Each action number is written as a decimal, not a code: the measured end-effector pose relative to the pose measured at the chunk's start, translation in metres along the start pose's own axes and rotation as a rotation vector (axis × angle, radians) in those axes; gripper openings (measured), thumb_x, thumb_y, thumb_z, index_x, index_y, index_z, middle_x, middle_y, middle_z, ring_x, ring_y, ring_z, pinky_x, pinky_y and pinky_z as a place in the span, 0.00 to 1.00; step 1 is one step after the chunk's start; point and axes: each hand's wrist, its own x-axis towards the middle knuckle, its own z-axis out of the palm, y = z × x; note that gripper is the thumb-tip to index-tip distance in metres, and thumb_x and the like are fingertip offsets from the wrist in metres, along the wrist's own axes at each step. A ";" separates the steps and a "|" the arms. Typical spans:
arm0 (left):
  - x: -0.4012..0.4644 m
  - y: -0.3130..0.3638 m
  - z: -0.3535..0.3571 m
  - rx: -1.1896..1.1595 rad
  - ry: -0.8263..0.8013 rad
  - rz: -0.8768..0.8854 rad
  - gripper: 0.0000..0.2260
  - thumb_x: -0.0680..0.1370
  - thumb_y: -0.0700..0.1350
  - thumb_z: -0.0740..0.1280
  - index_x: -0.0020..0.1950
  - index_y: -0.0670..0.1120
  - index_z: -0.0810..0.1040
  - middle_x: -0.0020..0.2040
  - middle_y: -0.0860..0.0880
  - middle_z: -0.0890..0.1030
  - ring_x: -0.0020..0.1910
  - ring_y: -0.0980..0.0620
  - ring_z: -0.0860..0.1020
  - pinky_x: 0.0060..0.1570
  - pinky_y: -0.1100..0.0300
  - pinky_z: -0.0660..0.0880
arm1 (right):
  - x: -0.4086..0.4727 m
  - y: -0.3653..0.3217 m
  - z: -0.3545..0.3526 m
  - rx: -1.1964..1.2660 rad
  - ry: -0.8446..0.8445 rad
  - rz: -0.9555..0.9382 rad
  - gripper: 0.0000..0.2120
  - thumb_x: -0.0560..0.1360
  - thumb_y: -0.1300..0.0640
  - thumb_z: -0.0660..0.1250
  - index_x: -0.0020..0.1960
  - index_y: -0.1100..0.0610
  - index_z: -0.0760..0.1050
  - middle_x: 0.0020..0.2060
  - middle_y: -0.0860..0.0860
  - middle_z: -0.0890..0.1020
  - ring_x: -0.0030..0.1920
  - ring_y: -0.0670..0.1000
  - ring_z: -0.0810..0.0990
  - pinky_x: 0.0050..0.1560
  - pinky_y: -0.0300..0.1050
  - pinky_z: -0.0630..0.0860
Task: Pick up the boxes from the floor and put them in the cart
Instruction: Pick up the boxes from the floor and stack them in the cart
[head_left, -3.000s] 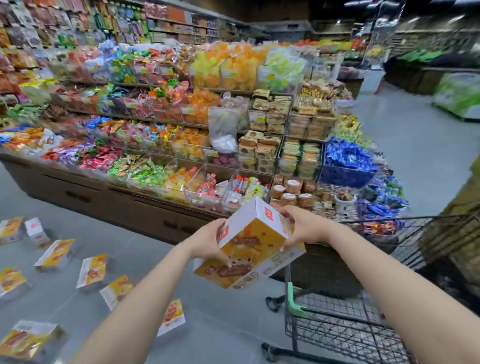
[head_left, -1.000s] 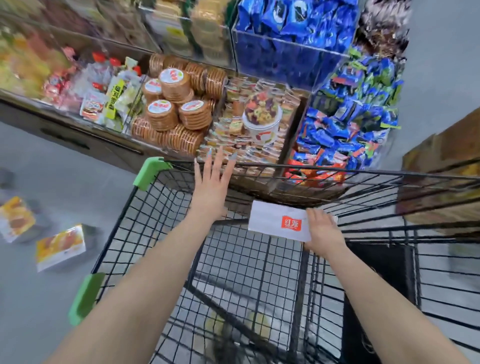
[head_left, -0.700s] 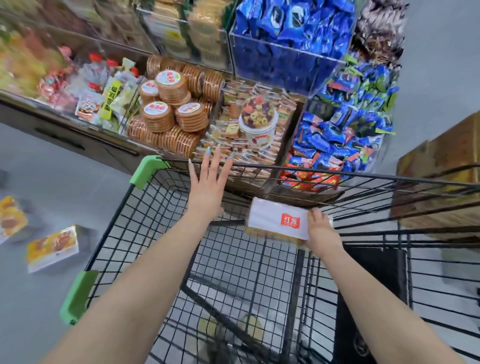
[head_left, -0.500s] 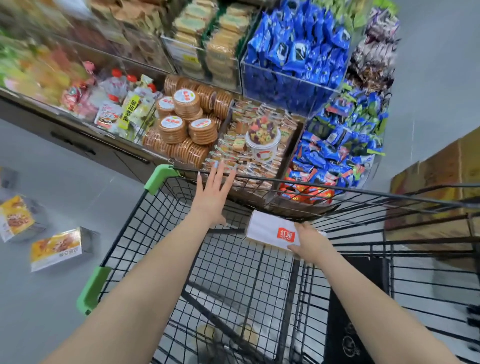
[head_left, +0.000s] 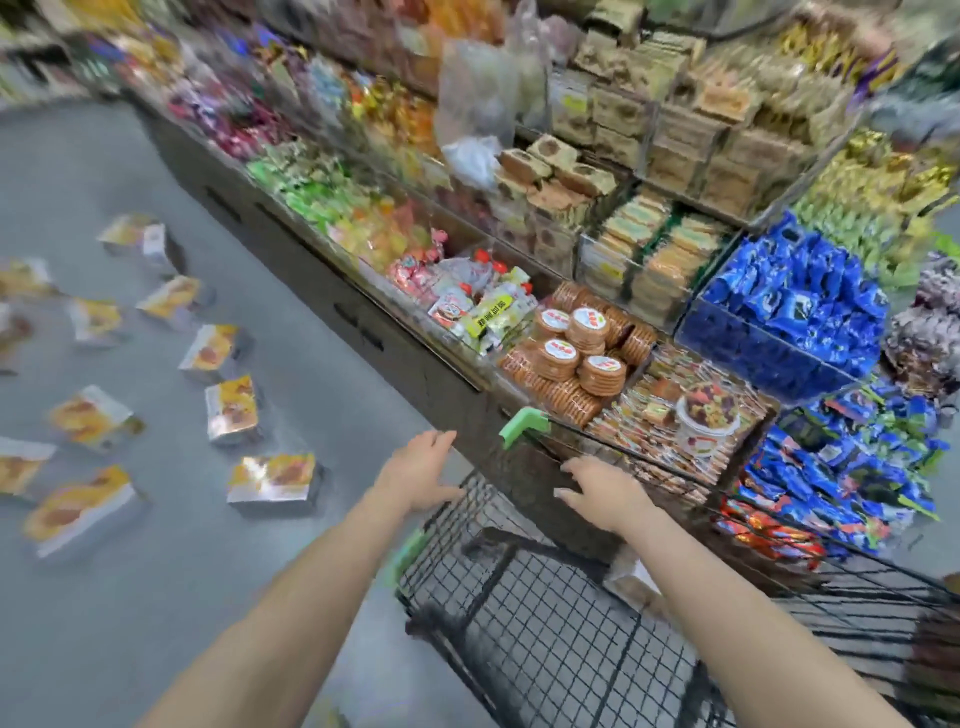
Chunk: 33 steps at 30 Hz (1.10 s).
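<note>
**Both hands empty over cart, boxes on floor**

Head view, blurred. Left hand (head_left: 418, 475) and right hand (head_left: 597, 491) spread flat, holding nothing, above black wire cart (head_left: 545, 649). One box (head_left: 631, 579) inside cart, partly hidden by right forearm. Yellow boxes (head_left: 272, 483) scattered on grey floor (head_left: 156, 597) at 9 to 10 o'clock. Snack shelves (head_left: 571, 338) at 12 o'clock.
</note>
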 end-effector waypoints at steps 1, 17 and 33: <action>-0.008 -0.018 -0.005 -0.026 0.015 -0.018 0.36 0.76 0.54 0.67 0.76 0.44 0.53 0.73 0.43 0.61 0.72 0.45 0.62 0.67 0.53 0.65 | 0.006 -0.017 -0.006 0.000 0.024 -0.011 0.23 0.79 0.45 0.58 0.71 0.54 0.65 0.66 0.54 0.72 0.63 0.57 0.75 0.60 0.52 0.74; -0.111 -0.368 -0.071 -0.272 0.156 -0.441 0.33 0.75 0.53 0.68 0.75 0.45 0.59 0.73 0.45 0.63 0.72 0.46 0.64 0.69 0.51 0.65 | 0.154 -0.366 -0.024 -0.066 -0.070 -0.262 0.28 0.79 0.44 0.59 0.74 0.56 0.61 0.71 0.55 0.66 0.68 0.56 0.70 0.65 0.48 0.68; 0.068 -0.581 -0.096 -0.463 0.113 -0.606 0.31 0.76 0.47 0.68 0.75 0.42 0.59 0.73 0.42 0.64 0.71 0.43 0.65 0.69 0.55 0.61 | 0.416 -0.464 -0.021 0.187 -0.236 -0.150 0.28 0.79 0.49 0.61 0.74 0.58 0.59 0.72 0.56 0.65 0.71 0.56 0.67 0.67 0.47 0.65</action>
